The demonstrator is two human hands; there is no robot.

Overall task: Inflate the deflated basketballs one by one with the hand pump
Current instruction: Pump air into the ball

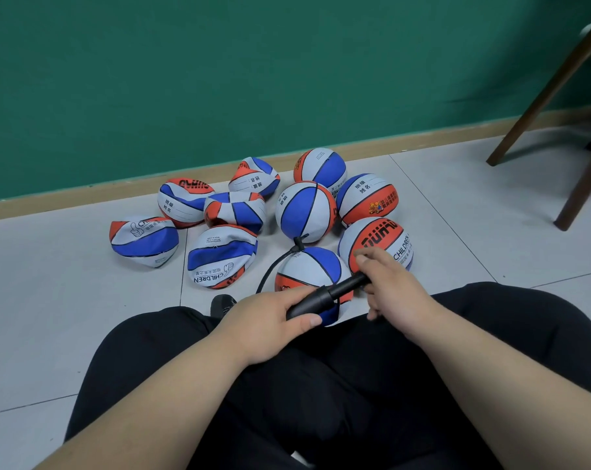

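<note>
Down on the grey tiled floor [67, 300], against a green wall [219, 79], lie ten small basketballs in red, white and blue. Five deflated basketballs [219, 256] sit crumpled on the left and five round basketballs [367, 198] are bunched on the right. A person in black trousers [321, 385] sits on the near side and holds a black hand pump [331, 293] over the lap, slanting up to the right. The left hand [277, 320] is wrapped round the pump's barrel with the thumb laid along it. The right hand [389, 286] has its fingers curled over the handle end, with one finger raised near the orange ball beside it. A thin black hose [270, 269] curves from the left of the pump up to the spot where the blue-and-white ball [306, 212] meets the near ball [307, 269]; which of the two it enters cannot be told. Dark wooden chair legs [558, 96] stand at the far right.
</note>
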